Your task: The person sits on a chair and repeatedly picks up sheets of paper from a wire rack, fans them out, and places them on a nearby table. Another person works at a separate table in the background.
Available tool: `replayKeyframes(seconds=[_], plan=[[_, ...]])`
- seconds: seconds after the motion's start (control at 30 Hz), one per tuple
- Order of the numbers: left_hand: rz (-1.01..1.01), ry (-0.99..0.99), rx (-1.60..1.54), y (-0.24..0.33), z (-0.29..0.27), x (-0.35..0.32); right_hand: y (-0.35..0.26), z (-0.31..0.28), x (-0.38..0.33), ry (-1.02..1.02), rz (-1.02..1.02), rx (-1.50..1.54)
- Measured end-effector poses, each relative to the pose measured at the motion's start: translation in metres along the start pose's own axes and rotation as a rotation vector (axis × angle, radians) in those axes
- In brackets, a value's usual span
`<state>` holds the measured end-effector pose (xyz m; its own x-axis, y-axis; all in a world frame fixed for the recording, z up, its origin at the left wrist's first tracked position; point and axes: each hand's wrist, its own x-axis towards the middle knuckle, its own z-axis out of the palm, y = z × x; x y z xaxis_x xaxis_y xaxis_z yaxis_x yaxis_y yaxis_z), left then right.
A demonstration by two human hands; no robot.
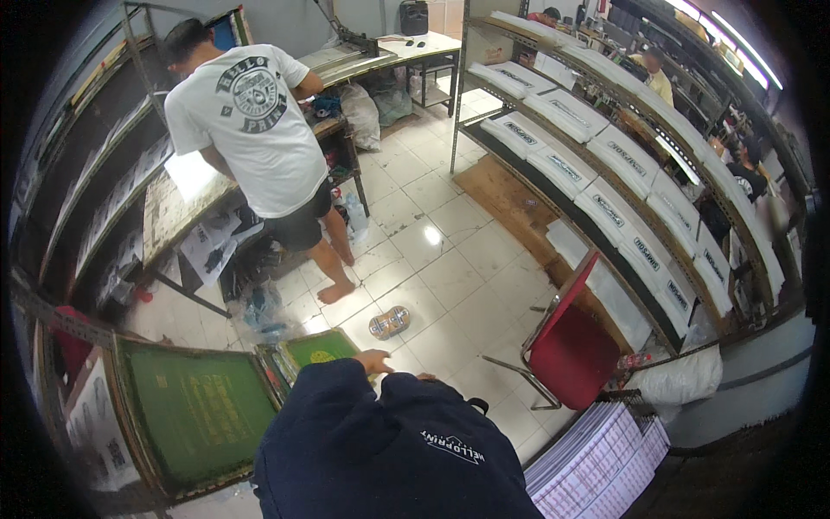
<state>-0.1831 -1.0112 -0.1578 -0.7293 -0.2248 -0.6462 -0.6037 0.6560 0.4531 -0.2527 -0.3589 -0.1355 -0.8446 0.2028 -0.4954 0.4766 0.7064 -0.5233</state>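
Observation:
My left hand (373, 361) comes out of a dark navy sleeve (324, 389), held low before my body. Its fingers point to the right and look apart, with nothing visible in them. Of my right hand (426, 376) only a sliver shows past the navy sweatshirt (389, 450); its fingers are hidden. Closest to the left hand is a small green screen-printing frame (316, 348). On the tiles ahead lies a brownish, rounded double-shaped object (389, 323) with blue and white markings, apart from both hands.
A larger green printing screen (199, 398) leans at left. A person in a white shirt (251, 130) stands at a worktable (186, 203). Racks (571, 164) of printed white sheets, a red chair (571, 355) and a stacked pile (596, 463) line the right. Other people work far right.

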Motion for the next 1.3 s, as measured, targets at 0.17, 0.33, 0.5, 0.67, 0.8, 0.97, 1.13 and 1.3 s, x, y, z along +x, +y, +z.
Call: replayKeyframes(seconds=[0.17, 0.33, 0.5, 0.67, 0.8, 0.97, 1.13, 1.3], plan=[[-0.514, 0.027, 0.041, -0.152, 0.003, 0.015, 0.016, 0.038, 0.046, 0.043, -0.051, 0.031], [-0.349, 0.064, -0.088, -0.06, -0.074, 0.063, -0.096, 0.023, 0.061, 0.046, 0.037, 0.238], [0.027, -0.136, -0.011, 0.088, -0.115, 0.145, -0.121, 0.024, 0.023, 0.225, -0.015, 0.2], [0.217, -0.348, 0.193, 0.187, -0.125, 0.226, -0.098, 0.059, -0.08, 0.265, 0.348, 0.327], [0.276, -0.451, 0.391, 0.258, -0.101, 0.256, -0.037, 0.147, -0.18, 0.542, 0.712, 0.234], [0.455, -0.647, 0.717, 0.289, -0.047, 0.242, -0.009, 0.246, -0.279, 0.492, 0.984, 0.575], [0.512, -0.727, 0.931, 0.318, 0.011, 0.221, -0.037, 0.229, -0.286, 0.4, 1.137, 0.93], [0.54, -0.63, 0.926, 0.375, 0.047, 0.185, 0.038, 0.198, -0.245, 0.544, 1.028, 0.976]])
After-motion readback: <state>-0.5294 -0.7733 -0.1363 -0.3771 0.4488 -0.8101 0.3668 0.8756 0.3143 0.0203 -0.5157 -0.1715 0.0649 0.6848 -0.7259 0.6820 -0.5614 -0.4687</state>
